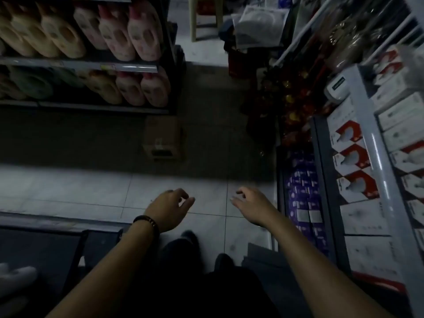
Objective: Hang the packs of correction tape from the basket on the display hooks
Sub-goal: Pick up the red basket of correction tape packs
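I look down a dim shop aisle at the tiled floor [179, 187]. My left hand [168, 207], with a dark bead bracelet on the wrist, hangs over the floor, its fingers loosely curled and holding nothing. My right hand [249, 204] is level with it a little to the right, fingers apart and empty. No basket, correction tape packs or display hooks show in this view. My dark shoes [190, 239] stand on the tiles below my hands.
A shelf unit [80, 65] of large detergent bottles stands at the upper left. A cardboard box [163, 141] sits on the floor in the aisle. Shelves of boxed light bulbs [353, 161] line the right side. A stool [206, 17] stands at the far end.
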`<state>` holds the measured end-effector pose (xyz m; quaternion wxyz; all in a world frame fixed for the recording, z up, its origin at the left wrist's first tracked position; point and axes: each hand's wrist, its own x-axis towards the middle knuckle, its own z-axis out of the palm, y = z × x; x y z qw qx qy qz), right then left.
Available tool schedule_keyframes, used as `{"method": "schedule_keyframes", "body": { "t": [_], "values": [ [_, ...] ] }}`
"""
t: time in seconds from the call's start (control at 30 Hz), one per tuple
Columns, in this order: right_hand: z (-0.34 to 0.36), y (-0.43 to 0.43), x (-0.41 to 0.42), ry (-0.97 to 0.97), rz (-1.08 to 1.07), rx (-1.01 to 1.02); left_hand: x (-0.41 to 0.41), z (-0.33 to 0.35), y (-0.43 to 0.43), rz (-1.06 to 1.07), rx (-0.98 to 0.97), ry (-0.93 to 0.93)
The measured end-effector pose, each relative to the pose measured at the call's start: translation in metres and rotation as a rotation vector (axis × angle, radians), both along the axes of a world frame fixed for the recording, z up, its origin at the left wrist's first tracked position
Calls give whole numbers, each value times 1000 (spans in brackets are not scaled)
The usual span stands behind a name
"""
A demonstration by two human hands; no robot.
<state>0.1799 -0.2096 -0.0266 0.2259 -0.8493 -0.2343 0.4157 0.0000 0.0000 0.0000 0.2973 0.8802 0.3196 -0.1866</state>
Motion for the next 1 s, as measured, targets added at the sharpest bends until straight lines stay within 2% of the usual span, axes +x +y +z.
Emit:
{"method": "schedule_keyframes", "body": {
  "t": [0.17, 0.4, 0.6, 0.77, 1.0],
  "values": [
    [-12, 39, 40, 32, -9, -43, 40, -14, 39, 5, -55, 51],
    [-11, 128, 119, -24, 29, -115, 137, -13, 153, -55, -62, 38],
    [11, 201, 199, -23, -103, -54, 226, 6, 251, -123, -46, 50],
    [16, 243, 267, -23, -189, -32, 298, 12, 299, -136, -73, 69],
    [3, 303, 405, -38, -90, -92, 432, -5, 370, -129, -70, 112]
  ]
}}
